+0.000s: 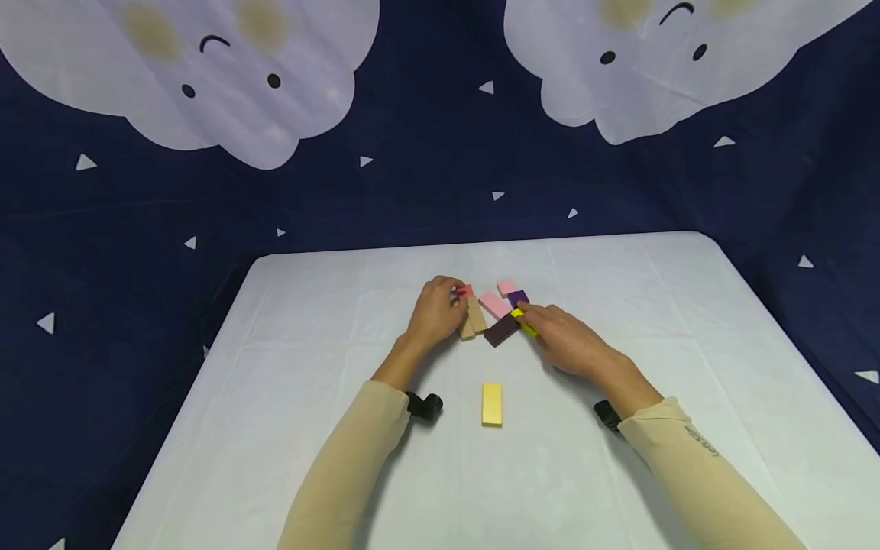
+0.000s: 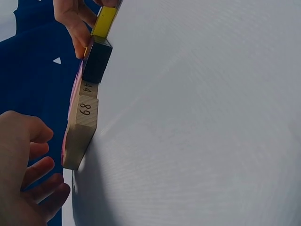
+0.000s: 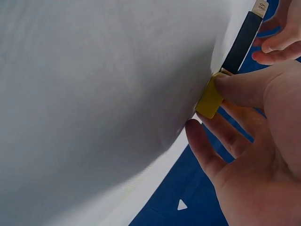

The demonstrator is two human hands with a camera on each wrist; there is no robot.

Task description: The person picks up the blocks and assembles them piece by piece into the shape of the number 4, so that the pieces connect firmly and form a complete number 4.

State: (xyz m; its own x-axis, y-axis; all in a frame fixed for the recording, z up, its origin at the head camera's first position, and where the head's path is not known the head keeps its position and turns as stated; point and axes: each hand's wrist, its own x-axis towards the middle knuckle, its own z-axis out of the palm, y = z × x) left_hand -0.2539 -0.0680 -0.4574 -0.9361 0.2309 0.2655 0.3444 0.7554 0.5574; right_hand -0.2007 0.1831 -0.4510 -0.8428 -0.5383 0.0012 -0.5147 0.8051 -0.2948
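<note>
My left hand (image 1: pixel 435 312) is beside two plain wooden blocks (image 1: pixel 476 316) and a red block (image 1: pixel 469 290). In the left wrist view its fingers (image 2: pixel 40 172) are loosely bent, a gap apart from the wooden block marked 89 (image 2: pixel 83 117). My right hand (image 1: pixel 567 341) pinches a bright yellow block (image 3: pixel 209 101) with the thumb on its near side. That block touches or nearly touches a dark brown block (image 1: pixel 502 330). Behind lie a long pink block (image 1: pixel 494 305), a small pink block (image 1: pixel 506 288) and a purple block (image 1: pixel 518 297), partly hidden by the right fingers.
One pale yellow block (image 1: pixel 491 405) lies alone nearer the front, between the forearms. All the blocks are on a white-covered table (image 1: pixel 309 328). A dark blue cloth with clouds (image 1: pixel 440 153) hangs behind it. Black wrist cameras (image 1: pixel 426 407) sit at both cuffs.
</note>
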